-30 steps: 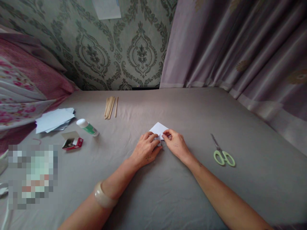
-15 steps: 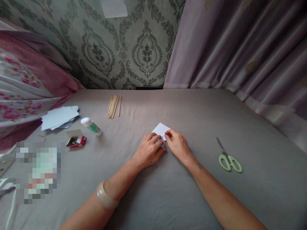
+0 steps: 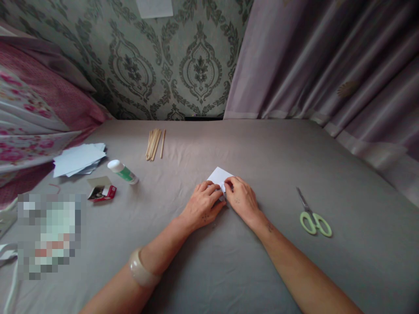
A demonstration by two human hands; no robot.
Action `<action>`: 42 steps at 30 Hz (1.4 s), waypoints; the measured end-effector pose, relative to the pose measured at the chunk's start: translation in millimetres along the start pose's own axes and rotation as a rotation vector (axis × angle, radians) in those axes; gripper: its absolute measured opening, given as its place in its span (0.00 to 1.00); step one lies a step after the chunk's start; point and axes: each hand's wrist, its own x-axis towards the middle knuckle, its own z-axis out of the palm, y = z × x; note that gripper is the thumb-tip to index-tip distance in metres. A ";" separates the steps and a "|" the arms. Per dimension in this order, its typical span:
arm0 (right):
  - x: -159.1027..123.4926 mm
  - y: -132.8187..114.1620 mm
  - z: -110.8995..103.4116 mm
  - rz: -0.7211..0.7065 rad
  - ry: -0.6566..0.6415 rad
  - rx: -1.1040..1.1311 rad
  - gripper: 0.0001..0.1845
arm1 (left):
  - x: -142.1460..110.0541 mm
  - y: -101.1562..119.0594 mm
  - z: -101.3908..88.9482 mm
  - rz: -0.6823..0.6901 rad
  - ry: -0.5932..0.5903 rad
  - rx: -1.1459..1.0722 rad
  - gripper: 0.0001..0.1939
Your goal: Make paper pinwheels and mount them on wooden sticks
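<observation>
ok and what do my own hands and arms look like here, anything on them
Your left hand and right hand are bare, with no gloves or sleeves showing. A pale, glossy, wide bangle circles your left arm above the wrist. Small dark marks dot both hands, with another near your right wrist; their design is too small to read.

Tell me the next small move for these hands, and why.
Probably a gentle downward press by the right hand: its fingertips seem to pinch a near part of the white paper, while the left hand lies over the paper's near left side, apparently steadying it.
</observation>
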 end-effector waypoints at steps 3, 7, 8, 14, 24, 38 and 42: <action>0.3 -0.2 0.3 0.008 -0.003 -0.010 0.11 | 0.2 0.5 -0.6 -0.003 -0.005 -0.004 0.12; 1.6 -1.1 0.2 0.016 -0.014 -0.017 0.11 | 0.5 0.8 -1.0 -0.012 -0.018 -0.016 0.12; 1.9 -1.3 0.2 0.018 -0.015 -0.020 0.11 | 0.5 0.8 -0.9 -0.013 -0.018 -0.021 0.12; 2.4 -0.7 1.6 0.023 -0.015 -0.026 0.12 | 1.7 1.3 -2.0 -0.020 -0.008 -0.048 0.11; 1.6 -1.7 1.2 0.018 0.007 -0.002 0.11 | 3.4 2.1 -4.9 -0.034 -0.019 -0.067 0.10; 3.3 -6.9 -2.3 0.034 -0.037 -0.025 0.12 | 3.7 1.4 -4.4 -0.032 -0.014 -0.050 0.10; 4.3 -9.2 -4.9 0.049 -0.095 -0.061 0.13 | 4.6 2.6 -5.7 -0.047 -0.028 -0.051 0.10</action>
